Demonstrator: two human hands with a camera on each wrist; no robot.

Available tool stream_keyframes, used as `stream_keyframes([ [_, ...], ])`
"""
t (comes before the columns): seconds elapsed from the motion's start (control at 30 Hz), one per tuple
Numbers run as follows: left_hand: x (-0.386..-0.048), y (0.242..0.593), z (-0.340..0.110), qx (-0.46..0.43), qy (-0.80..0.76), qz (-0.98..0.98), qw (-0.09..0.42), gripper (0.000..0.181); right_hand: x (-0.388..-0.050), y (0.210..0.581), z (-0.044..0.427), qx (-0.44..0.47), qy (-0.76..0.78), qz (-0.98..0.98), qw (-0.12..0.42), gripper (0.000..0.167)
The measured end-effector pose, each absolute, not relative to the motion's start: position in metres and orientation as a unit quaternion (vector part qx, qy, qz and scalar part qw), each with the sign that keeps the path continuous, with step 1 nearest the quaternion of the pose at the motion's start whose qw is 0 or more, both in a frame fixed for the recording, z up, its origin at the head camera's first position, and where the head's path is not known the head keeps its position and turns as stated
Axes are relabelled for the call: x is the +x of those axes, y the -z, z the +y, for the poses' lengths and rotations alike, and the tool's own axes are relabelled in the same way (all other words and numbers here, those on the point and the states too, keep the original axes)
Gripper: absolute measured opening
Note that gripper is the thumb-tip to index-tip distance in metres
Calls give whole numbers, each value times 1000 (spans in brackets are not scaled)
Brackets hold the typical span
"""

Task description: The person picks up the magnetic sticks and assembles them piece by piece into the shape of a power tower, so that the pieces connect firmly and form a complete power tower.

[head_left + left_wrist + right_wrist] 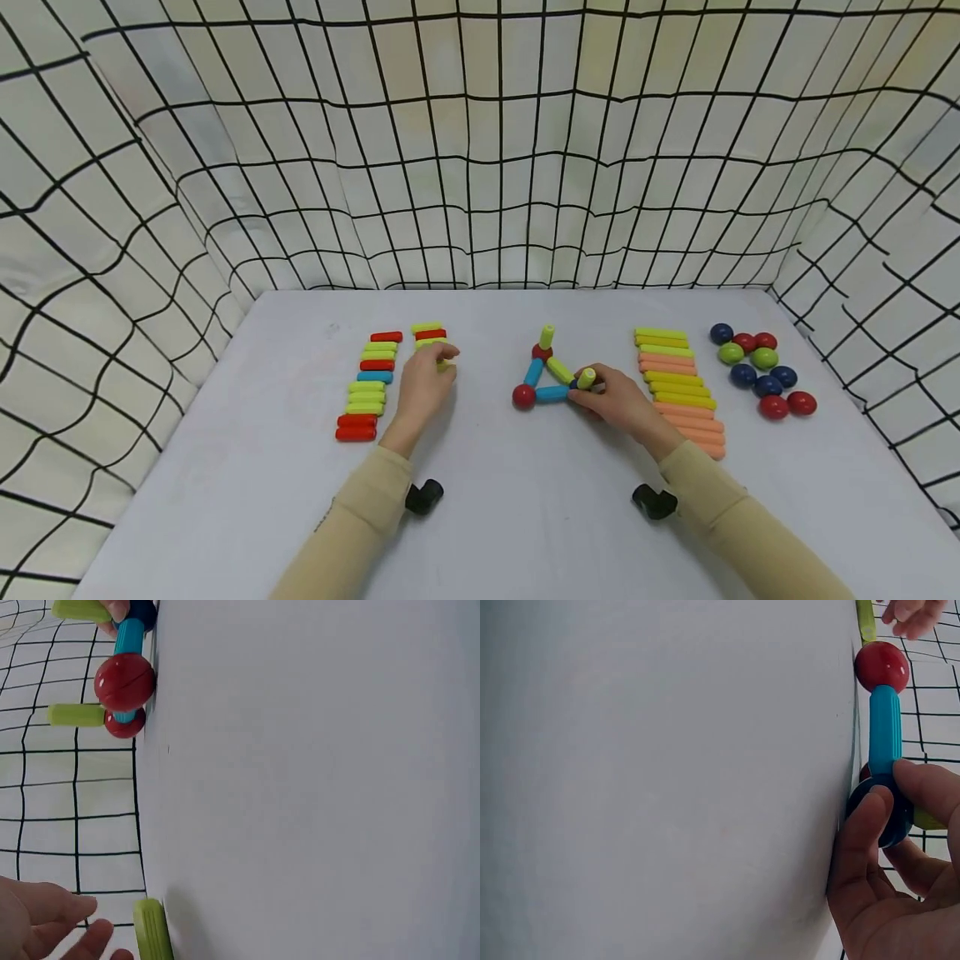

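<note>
I have the right hand [618, 402] pinching the navy ball [895, 820] at one corner of a triangular ball-and-stick frame [552, 394], near the middle of the surface [517, 492]. Two lime sticks [547, 337] stand up from it. My left hand [426, 383] has its fingers loosely parted just beside a short lime stick [154, 930]. Longer sticks [678, 390] and loose balls [767, 386] lie to the right.

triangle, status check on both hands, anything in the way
Left hand holds nothing, beside a green rod. Right hand grips the blue ball. Triangle joined at three corners, two upright rods. Nothing visibly blocking either hand.
</note>
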State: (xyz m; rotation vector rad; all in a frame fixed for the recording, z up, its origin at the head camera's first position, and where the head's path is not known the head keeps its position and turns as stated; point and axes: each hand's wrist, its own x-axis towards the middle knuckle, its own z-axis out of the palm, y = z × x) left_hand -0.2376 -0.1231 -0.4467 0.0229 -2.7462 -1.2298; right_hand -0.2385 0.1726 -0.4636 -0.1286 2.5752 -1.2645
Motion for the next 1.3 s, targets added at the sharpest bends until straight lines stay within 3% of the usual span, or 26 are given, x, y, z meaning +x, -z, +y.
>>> stream_keyframes([
  [0.13,-238,449,-137,34,372,-925,63,25,-238,464,173,-37,436,889,133,43],
  [0.37,-237,453,-139,7,378,-926,-1,27,-239,464,172,-41,431,892,131,43],
  [0.63,-238,460,-119,-56,543,-834,-83,36,-241,463,168,-41,435,889,139,45],
  [0.97,-245,464,-91,-140,633,-755,-98,37,-242,464,166,-31,442,884,149,46],
  [1.3,-247,466,-85,-145,601,-776,-125,32,-243,463,167,-31,434,888,152,47],
])
